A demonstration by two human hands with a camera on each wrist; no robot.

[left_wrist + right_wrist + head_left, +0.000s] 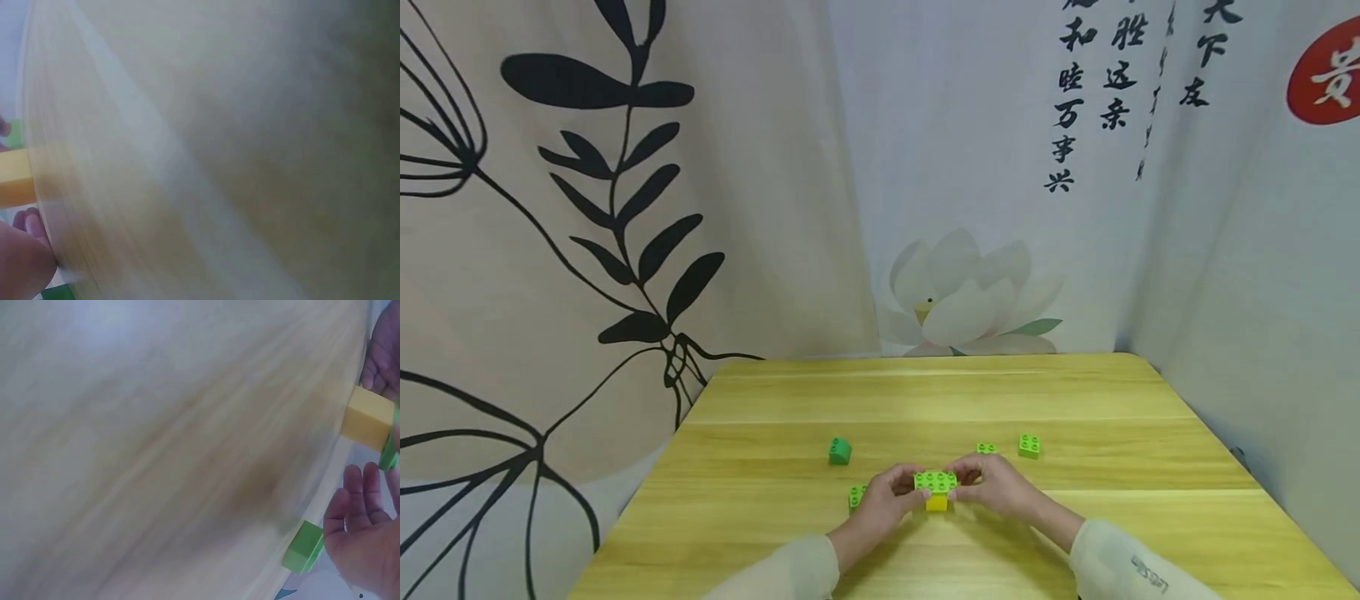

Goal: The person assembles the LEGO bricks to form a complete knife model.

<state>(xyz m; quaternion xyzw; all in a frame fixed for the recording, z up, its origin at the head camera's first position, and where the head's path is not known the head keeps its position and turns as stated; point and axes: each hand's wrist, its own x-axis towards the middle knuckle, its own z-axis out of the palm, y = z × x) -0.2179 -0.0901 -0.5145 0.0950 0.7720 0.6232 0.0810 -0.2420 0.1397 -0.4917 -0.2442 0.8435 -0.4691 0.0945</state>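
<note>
Between both hands, a light green studded toy brick (935, 482) sits on top of a yellow brick (936, 503). My left hand (883, 502) pinches the green brick's left end between thumb and fingers. At its other end, my right hand (997, 485) grips with thumb and fingers. The right wrist view shows the yellow brick (369, 419) below the green one, with the right hand's fingers (355, 494) beside it. In the left wrist view, only the yellow brick's side (15, 178) and part of the left hand (25, 262) show at the edge.
A dark green brick with a sloped top (840, 451) lies behind the left hand. One light green brick (856, 497) is partly hidden by that hand. Beyond the right hand are two more light green bricks (1029, 446), one partly covered. Curtains hang behind the wooden table (760, 500).
</note>
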